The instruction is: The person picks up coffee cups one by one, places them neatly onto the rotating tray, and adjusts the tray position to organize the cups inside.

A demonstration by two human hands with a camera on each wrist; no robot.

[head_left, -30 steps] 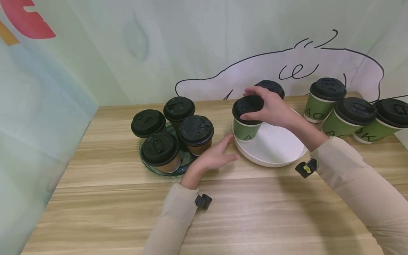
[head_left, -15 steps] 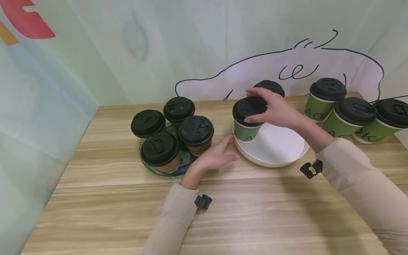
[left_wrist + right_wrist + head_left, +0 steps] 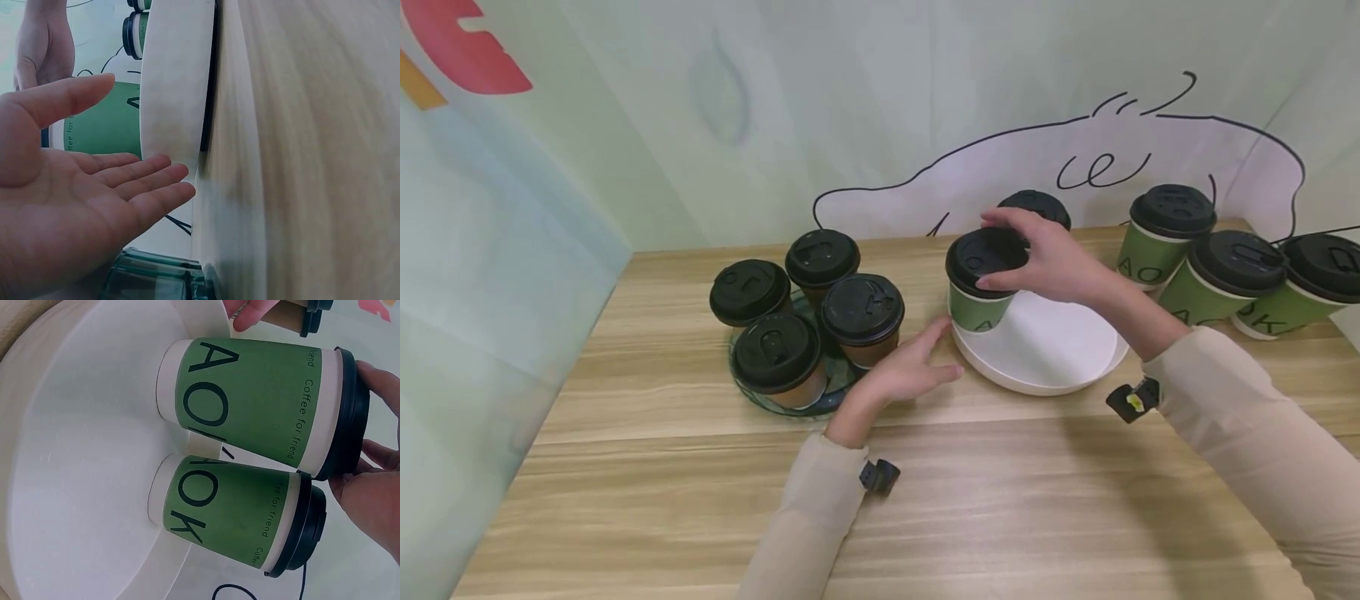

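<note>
A wooden table [image 3: 700, 500] bears a white plate [image 3: 1045, 367], a glass dish [image 3: 820, 402] (greenish) and 3 green cups [image 3: 1217, 292].

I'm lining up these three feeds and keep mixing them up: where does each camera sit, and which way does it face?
Head: worn on the head, looks forward and down at the table; both sleeved arms show.
Left wrist: beside the left hand, looks along its open palm to the white plate.
Right wrist: under the right hand, looks at the green cup it grips by the lid.
Shared: all three show that cup and plate.
</note>
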